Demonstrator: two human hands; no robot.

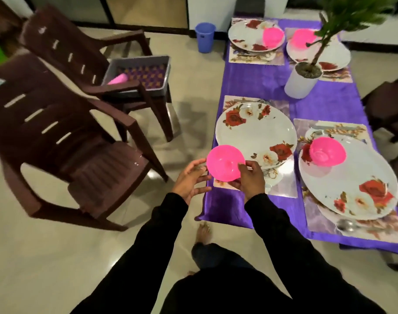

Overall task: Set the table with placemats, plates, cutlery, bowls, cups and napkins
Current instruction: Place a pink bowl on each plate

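Over the near corner of the desk (270, 85), the right hand (250, 177) pinches the pink bowl (225, 163) by its rim while the left hand (191, 180), fingers spread and relaxed, steadies beside it, apparently bound for the only bowl-less plate (255, 130).

Pale glossy tiles cover the floor (57, 257), catching soft glints of indoor light. Two dark brown plastic armchairs stand on the left, the nearer chair (64, 141) in front of the farther chair (84, 53). A blue bin (205, 37) sits by the white wall (207, 10). The worktop (268, 80) wears a purple cloth. A potted plant (303, 80) in a white pot stands on it. Another dark chair (388, 103) waits at the right edge, and a dark stool (250, 6) at the far end.
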